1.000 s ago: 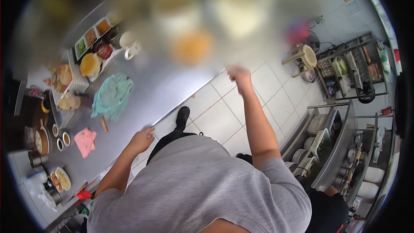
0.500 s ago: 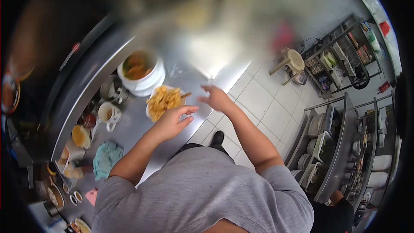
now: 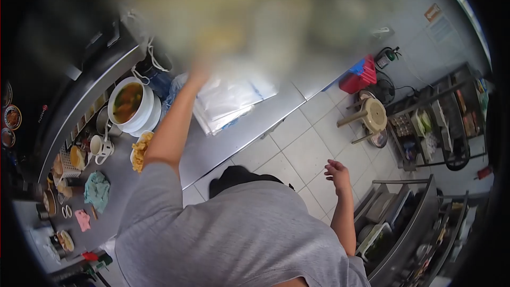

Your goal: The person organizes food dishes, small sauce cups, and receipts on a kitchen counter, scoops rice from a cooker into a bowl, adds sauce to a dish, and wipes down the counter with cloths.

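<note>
My left hand (image 3: 200, 69) reaches far forward over the counter, and the blur at the top of the view hides its fingers. A stack of clear plastic bags (image 3: 234, 101) lies just right of that wrist. Beneath my left forearm sits a plate of golden fried pieces (image 3: 141, 151), partly covered by the arm. Left of the arm stands a white bowl of soup (image 3: 129, 103) with orange pieces in it. Out to the right, my right hand (image 3: 338, 176) hovers above the tiled floor, fingers loosely apart and nothing in them.
Along the counter's left are a white mug (image 3: 101, 148), a teal cloth (image 3: 97, 190) and a pink cloth (image 3: 83, 220). A stool (image 3: 373, 116), a red bin (image 3: 359, 77) and a rack (image 3: 425, 122) stand at right. Metal shelves (image 3: 398, 223) are near my right arm.
My left hand has moved from beside the fried food forward over the counter. My right hand has swung out to the right and back. The view has shifted, showing the plastic bags more clearly.
</note>
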Available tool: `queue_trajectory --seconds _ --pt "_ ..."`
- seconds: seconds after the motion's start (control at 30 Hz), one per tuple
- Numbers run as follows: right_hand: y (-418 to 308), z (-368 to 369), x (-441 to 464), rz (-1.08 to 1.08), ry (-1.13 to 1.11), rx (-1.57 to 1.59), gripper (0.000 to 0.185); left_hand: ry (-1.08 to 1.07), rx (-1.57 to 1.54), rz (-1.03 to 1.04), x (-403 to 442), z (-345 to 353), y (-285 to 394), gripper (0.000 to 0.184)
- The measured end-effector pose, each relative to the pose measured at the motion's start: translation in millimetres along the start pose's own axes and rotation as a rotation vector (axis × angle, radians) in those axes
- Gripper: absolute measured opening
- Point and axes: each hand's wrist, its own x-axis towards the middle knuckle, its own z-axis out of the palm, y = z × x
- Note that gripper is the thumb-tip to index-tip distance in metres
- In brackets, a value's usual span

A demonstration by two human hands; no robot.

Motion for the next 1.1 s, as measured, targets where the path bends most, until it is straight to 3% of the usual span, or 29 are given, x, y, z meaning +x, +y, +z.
queue_trajectory --seconds 0.03,0.13,0.2,0.27,0.3,0.33,0.43,0.47,0.5,0.53,0.57,0.63,0.73,0.8,0.83,0.9,0.97,1.03,1.1 --pt "-10.2 -9.8 14.5 0.0 0.015 -0.026 0.035 0.095 0.002 -0.16 10.6 -3.4 14.2 0.057" --pt "-49.4 -20.4 49.2 -0.076 -0.034 0.037 0.034 0.215 0.113 -0.348 57.1 -2.1 10.6 0.065" --pt "-69.0 -20.1 73.2 -0.107 -0.124 0.055 0.033 0.115 0.777 -0.215 95.0 -5.9 -16.5 0.07" --pt "-78.8 -23.0 105.3 -0.127 -0.208 0.035 0.032 0.255 0.687 -0.266 148.4 -7.9 -88.9 0.071" --pt "-82.1 -27.5 122.4 -0.139 -0.244 0.033 0.032 0.316 0.695 -0.243 150.8 -6.2 -92.3 0.061" --pt "-86.6 -33.3 140.0 -0.156 -0.274 0.029 0.033 0.328 0.641 -0.243 159.0 -8.3 -90.1 0.065" --pt "-114.4 -67.6 188.8 -0.131 -0.269 -0.021 0.031 0.265 0.872 -0.203 235.9 -25.7 -213.2 0.067" --pt "-127.6 -80.4 201.2 -0.083 -0.229 -0.047 0.031 0.25 0.735 -0.283 242.3 -28.3 -225.6 0.06" --pt "-135.1 -94.1 219.1 -0.046 -0.164 -0.061 0.03 0.292 0.494 -0.434 224.0 -20.6 -190.5 0.043" --pt "-138.3 -109.5 239.3 -0.064 -0.107 -0.063 0.029 -0.001 1.194 -0.066 220.8 -28.6 -193.9 0.027" --pt "-145.7 -127.6 258.5 -0.093 -0.072 -0.04 0.028 0.262 0.954 -0.291 221.8 -21.3 -179.1 0.02" --pt "-180.3 -146.3 288.0 -0.148 0.011 -0.009 0.025 0.299 0.889 -0.367 210.2 -12.1 -119.0 0.021" --pt "-282.5 -171.0 317.7 -0.331 0.152 -0.014 0.017 0.406 0.796 -0.329 200.8 -7.6 -94.0 0.024" --pt "-354.4 -179.2 350.3 -0.561 0.201 0.04 0.015 0.539 0.801 -0.149 194.3 -17.5 -87.5 0.029" --pt "-397.0 -179.6 360.2 -0.663 0.263 -0.096 0.015 0.546 0.799 -0.161 189.2 -21.0 -66.9 0.029" --pt "-477.9 -170.9 385.1 -0.919 0.389 -0.358 0.019 0.595 0.395 -0.297 163.2 -18.7 -3.3 0.032" --pt "-539.1 -166.4 438.2 -1.368 0.433 -0.671 0.041 0.625 0.269 -0.215 132.3 -19.5 32.7 0.031" --pt "-591.8 -155.3 494.4 -1.539 0.438 -0.914 0.055 0.661 0.101 -0.061 98.1 -12.3 77.4 0.028" --pt "-636.8 -137.5 528.8 -1.403 0.467 -1.353 0.051 0.693 -0.051 0.043 64.3 -1.7 112.6 0.031"
